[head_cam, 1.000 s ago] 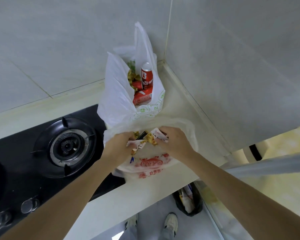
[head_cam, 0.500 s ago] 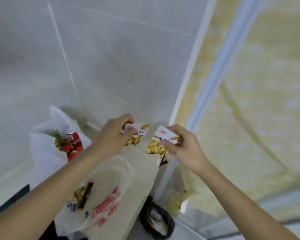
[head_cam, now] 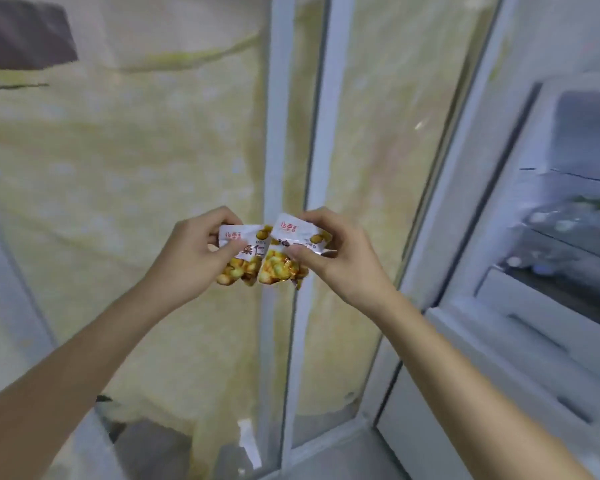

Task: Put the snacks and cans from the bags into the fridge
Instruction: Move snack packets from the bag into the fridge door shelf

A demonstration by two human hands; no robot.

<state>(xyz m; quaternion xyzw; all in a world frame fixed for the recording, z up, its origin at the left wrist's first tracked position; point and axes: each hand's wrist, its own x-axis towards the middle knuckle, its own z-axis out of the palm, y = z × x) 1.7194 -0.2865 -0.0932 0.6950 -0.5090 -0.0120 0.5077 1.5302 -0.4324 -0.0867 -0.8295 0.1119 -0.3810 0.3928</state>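
My left hand [head_cam: 191,258] is shut on a small white snack packet [head_cam: 243,258] printed with yellow nuts. My right hand [head_cam: 340,258] grips a second packet of the same kind [head_cam: 283,258]. The two packets touch side by side at chest height in the middle of the view. The open fridge [head_cam: 548,237] stands at the right, its white door and blurred shelves with items showing. The bags are out of view.
A sliding glass door with white frames [head_cam: 291,168] and a yellowish covering fills the view behind my hands. The floor [head_cam: 343,455] shows at the bottom. A dark shape [head_cam: 21,36] sits at the top left.
The view has swung right, away from the counter and bags, toward the glass door and the fridge. Both hands carry the packets and have brought them together.
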